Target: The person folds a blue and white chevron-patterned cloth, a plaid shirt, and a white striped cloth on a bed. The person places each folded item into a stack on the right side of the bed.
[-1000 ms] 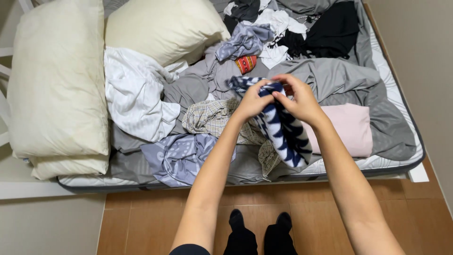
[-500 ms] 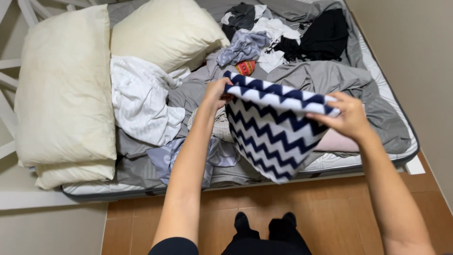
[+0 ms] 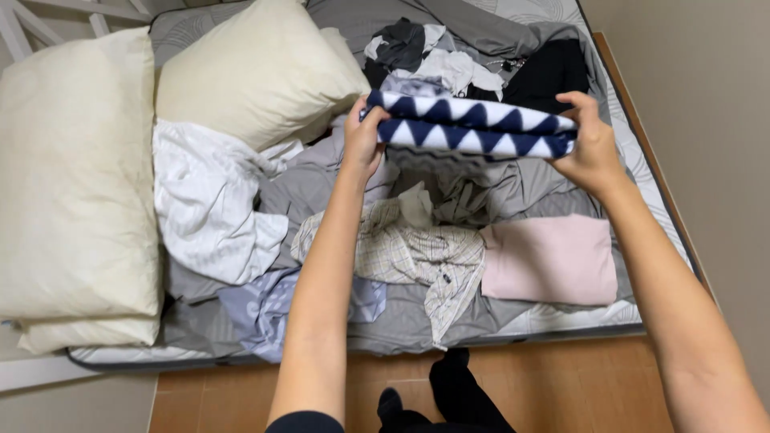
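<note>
Left hand (image 3: 362,138) and right hand (image 3: 592,148) both closed on the ends of a folded navy-and-white zigzag cloth (image 3: 469,125), held level above the bed (image 3: 513,321). Below it: checked shirt (image 3: 417,252), folded pink garment (image 3: 549,258), white sheet (image 3: 204,204). Cream pillows (image 3: 76,176) left. Wooden floor (image 3: 577,389) at bed's foot.

Bed (image 3: 561,321) with grey sheet, two cream pillows (image 3: 76,184) (image 3: 257,72) at left. White garment (image 3: 208,208) beside them, checked shirt (image 3: 417,256) mid-bed, folded pink cloth (image 3: 549,261) just right of it, pale blue piece (image 3: 265,309) near the front edge. Mixed dark and grey clothes pile (image 3: 481,56) at far end; wood floor (image 3: 561,385) below.
</note>
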